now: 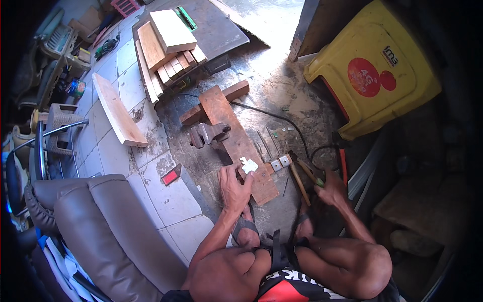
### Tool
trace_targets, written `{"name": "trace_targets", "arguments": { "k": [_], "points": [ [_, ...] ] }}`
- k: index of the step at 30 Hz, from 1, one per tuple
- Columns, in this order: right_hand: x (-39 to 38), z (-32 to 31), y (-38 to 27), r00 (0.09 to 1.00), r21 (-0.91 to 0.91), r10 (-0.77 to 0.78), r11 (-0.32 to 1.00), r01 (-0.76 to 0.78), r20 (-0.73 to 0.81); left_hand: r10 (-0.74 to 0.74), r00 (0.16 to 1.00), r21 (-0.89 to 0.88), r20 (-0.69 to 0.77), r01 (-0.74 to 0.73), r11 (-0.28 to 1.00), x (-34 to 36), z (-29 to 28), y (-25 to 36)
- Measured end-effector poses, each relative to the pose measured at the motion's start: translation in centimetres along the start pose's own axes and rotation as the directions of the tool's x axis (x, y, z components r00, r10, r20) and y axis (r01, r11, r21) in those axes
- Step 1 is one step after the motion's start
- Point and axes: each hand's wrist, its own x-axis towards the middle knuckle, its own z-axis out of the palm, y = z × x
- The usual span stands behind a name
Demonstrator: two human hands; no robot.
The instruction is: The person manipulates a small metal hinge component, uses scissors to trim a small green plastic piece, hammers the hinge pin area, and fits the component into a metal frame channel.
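My left hand (235,187) rests at the near end of a worn wooden board (236,138), thumb and fingers closed about a small, irregular white piece (248,165) lying on it. To the right, my right hand (332,190) is wrapped round the end of a wooden-handled tool (308,171); its dark head is too small to make out clearly. Beside that lies another wooden handle (300,186). Two square metal plates (280,162) with centre holes sit next to the board. A metal bench vise (209,134) is fixed at the board's left side.
A wooden crosspiece (236,91) lies under the board's far end. Black cable (282,118) runs across the floor near thin metal rods (271,141). A yellow plastic stool (372,75) stands right, a brown padded seat (115,226) left. Timber (166,40) is stacked on a low table.
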Motion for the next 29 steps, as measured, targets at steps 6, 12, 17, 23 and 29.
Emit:
{"name": "trace_targets", "arguments": {
  "k": [6, 12, 17, 23, 29],
  "points": [
    [-0.9, 1.2, -0.4, 0.992, 0.121, 0.105, 0.986, -0.113, 0.068, -0.091, 0.994, -0.093, 0.061, 0.097, 0.991, -0.3, 0.7, -0.8],
    [0.0, 0.7, -1.1, 0.999, 0.122, -0.013, 0.992, 0.009, 0.036, -0.081, 0.995, -0.159, 0.054, 0.089, 0.983, 0.8, -0.1, -1.0],
    [-0.2, 0.3, -1.6, 0.997, 0.105, -0.063, 0.993, 0.059, 0.037, -0.016, 0.996, -0.055, 0.088, 0.021, 0.998, 3.0, -0.6, -1.0],
    [-0.4, 1.0, -1.4, 0.996, 0.124, -0.066, 0.991, 0.058, 0.057, 0.069, 0.993, -0.038, 0.099, -0.065, 0.997, 3.6, -0.8, -1.4],
    [-0.2, 0.8, -1.9, 0.994, 0.114, -0.044, 0.993, 0.032, 0.103, 0.167, 0.983, -0.057, 0.077, -0.163, 0.985, 3.3, -0.6, -0.9]
  ]
}}
